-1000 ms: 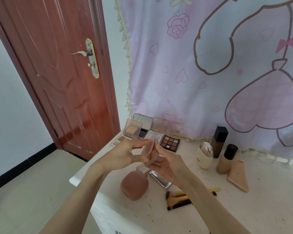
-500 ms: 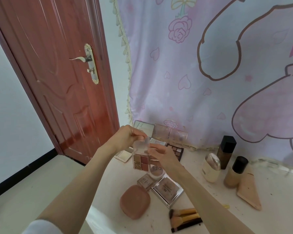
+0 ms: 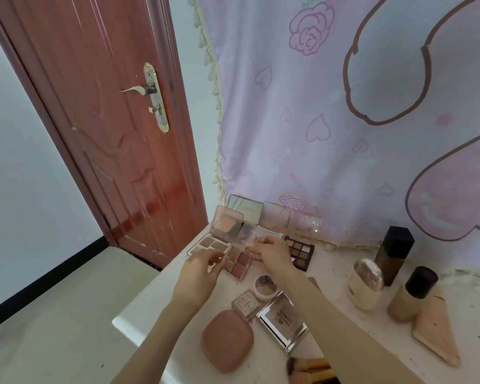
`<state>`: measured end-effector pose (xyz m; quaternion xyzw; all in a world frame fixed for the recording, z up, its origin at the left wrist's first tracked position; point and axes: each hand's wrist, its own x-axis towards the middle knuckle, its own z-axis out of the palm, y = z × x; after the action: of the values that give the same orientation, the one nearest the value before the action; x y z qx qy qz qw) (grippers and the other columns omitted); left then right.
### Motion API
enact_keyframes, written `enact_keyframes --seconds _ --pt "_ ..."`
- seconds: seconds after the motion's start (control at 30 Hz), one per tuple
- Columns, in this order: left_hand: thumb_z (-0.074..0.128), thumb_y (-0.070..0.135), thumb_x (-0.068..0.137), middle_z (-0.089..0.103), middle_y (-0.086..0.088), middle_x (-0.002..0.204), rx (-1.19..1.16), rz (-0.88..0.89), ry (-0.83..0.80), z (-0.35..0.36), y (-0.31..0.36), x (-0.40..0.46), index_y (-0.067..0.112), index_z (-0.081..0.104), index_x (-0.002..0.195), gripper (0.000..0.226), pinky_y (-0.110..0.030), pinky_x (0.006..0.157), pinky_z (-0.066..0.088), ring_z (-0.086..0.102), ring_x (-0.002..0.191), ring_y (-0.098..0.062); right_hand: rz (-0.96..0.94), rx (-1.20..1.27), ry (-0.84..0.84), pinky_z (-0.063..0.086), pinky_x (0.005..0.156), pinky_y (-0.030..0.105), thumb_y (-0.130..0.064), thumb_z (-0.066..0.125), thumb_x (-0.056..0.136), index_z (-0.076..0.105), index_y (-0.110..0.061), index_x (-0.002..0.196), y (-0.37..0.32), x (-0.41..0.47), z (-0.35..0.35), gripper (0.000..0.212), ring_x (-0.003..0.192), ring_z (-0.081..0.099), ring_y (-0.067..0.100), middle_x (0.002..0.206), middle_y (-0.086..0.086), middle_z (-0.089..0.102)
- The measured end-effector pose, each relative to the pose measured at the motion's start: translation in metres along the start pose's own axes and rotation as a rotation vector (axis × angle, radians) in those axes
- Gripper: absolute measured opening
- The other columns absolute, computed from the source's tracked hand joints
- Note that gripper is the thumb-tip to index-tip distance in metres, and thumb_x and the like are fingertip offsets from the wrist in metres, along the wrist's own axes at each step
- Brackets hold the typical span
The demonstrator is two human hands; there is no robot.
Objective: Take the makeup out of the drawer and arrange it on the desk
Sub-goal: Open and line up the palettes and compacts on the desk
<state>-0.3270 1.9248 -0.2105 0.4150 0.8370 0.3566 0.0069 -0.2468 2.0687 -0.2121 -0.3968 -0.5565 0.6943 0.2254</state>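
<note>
From my remote seat, the red wooden door [image 3: 108, 128] fills the far left, beside the white desk [image 3: 139, 320] and a pink cartoon curtain [image 3: 316, 120] hung behind it. At the desk's far left corner, an open compact [image 3: 225, 227] stands with its clear lid raised, a beige pan of powder showing inside, and pale brown pans lie in the tray below. Just right of it, I see the small blush palette [image 3: 237, 263] lying on the desk, its lid open, red and pink pans showing. My left hand [image 3: 201, 275] pinches the palette's near left edge with curled fingers; my right hand [image 3: 273, 256] pinches its clear lid at the far right. Nearer, a round pink case [image 3: 227, 339] sits shut at the desk's front. Right of that lie a small square compact [image 3: 245, 302], a round white jar [image 3: 265, 286] and a mirrored rectangular compact [image 3: 284, 322], all closed. Makeup brushes [image 3: 308, 370] poke in at the near edge. Beyond my right hand rests a dark eyeshadow palette [image 3: 301, 252], open, with brown shades in rows. Farther right stand a cream egg-shaped bottle [image 3: 366, 284], a tall black-capped foundation bottle [image 3: 394, 253], a shorter beige bottle [image 3: 409, 297] and a peach tube [image 3: 435, 331] lying flat.
</note>
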Motion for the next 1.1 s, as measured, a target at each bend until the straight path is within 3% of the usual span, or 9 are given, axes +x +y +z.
enact_keyframes --seconds 0.1,0.23,0.33,0.43,0.53,0.7,0.83,1.0,1.1 --pt "0.061 0.015 0.088 0.07 0.003 0.1 0.051 -0.051 -0.097 0.004 -0.011 -0.013 0.016 0.07 0.104 0.019 -0.003 0.072 0.032 0.054 0.081 -0.004 -0.072 -0.177 0.036 0.055 0.079 0.033 0.001 0.053 0.088 0.059 -0.012 0.075 0.002 0.004 0.006 0.02 0.093 0.066 0.02 0.098 0.006 0.066" --pt "0.057 0.018 0.09 0.066 0.007 0.112 0.098 -0.011 -0.174 0.005 -0.013 -0.017 0.018 0.069 0.107 0.021 -0.007 0.082 0.033 0.056 0.099 -0.007 -0.174 -0.38 0.098 0.054 0.071 0.03 0.001 0.047 0.088 0.067 0.009 0.086 0.004 0.004 0.009 0.021 0.08 0.064 0.02 0.105 0.01 0.069" --pt "0.054 0.02 0.093 0.06 0.006 0.122 0.14 0.049 -0.223 0.006 -0.014 -0.017 0.016 0.067 0.112 0.024 -0.007 0.086 0.029 0.053 0.108 -0.009 -0.232 -0.517 0.139 0.045 0.055 0.018 0.003 0.045 0.087 0.065 0.015 0.092 0.004 0.004 0.006 0.024 0.074 0.06 0.016 0.112 0.009 0.068" --pt "0.05 0.023 0.095 0.055 0.006 0.129 0.155 0.085 -0.261 0.008 -0.015 -0.017 0.017 0.064 0.118 0.028 -0.01 0.092 0.027 0.047 0.117 -0.01 -0.239 -0.512 0.174 0.048 0.066 0.021 0.007 0.044 0.085 0.064 0.015 0.096 0.003 0.007 0.005 0.024 0.088 0.063 0.024 0.109 0.014 0.068" --pt "0.049 0.026 0.095 0.052 0.006 0.132 0.152 0.081 -0.296 0.01 -0.016 -0.016 0.018 0.06 0.123 0.031 -0.011 0.095 0.024 0.042 0.121 -0.011 -0.204 -0.453 0.211 0.051 0.086 0.039 0.007 0.044 0.085 0.063 0.007 0.105 0.001 0.01 0.005 0.027 0.099 0.062 0.034 0.106 0.022 0.066" --pt "0.048 0.03 0.095 0.046 0.005 0.137 0.178 0.079 -0.345 0.01 -0.015 -0.016 0.018 0.054 0.129 0.036 -0.012 0.099 0.021 0.037 0.126 -0.013 -0.183 -0.362 0.181 0.047 0.078 0.031 -0.003 0.048 0.091 0.053 -0.004 0.119 0.002 0.006 -0.003 0.029 0.103 0.059 0.031 0.113 0.018 0.06" --pt "0.049 0.03 0.095 0.045 0.002 0.138 0.171 0.083 -0.346 0.009 -0.011 -0.019 0.017 0.052 0.131 0.038 -0.017 0.102 0.021 0.036 0.128 -0.014 -0.242 -0.363 0.135 0.048 0.093 0.041 -0.009 0.05 0.091 0.055 -0.007 0.12 0.001 -0.014 -0.019 0.029 0.103 0.058 0.026 0.112 0.01 0.059" --pt "0.048 0.029 0.095 0.046 0.003 0.137 0.09 0.123 -0.279 0.014 0.006 -0.03 0.021 0.049 0.132 0.038 -0.023 0.106 0.025 0.037 0.129 -0.015 -0.444 -0.616 0.07 0.04 0.084 0.018 -0.015 0.051 0.092 0.065 -0.013 0.108 0.003 -0.049 -0.046 0.021 0.094 0.056 0.009 0.108 0.0 0.066" --pt "0.043 0.026 0.097 0.041 0.003 0.142 0.052 0.207 -0.295 0.024 0.018 -0.043 0.024 0.044 0.136 0.039 -0.024 0.105 0.027 0.036 0.131 -0.014 -0.535 -0.91 0.031 0.039 0.093 0.023 -0.026 0.051 0.093 0.062 -0.017 0.116 0.017 -0.071 -0.062 0.027 0.11 0.051 0.013 0.119 -0.002 0.06"
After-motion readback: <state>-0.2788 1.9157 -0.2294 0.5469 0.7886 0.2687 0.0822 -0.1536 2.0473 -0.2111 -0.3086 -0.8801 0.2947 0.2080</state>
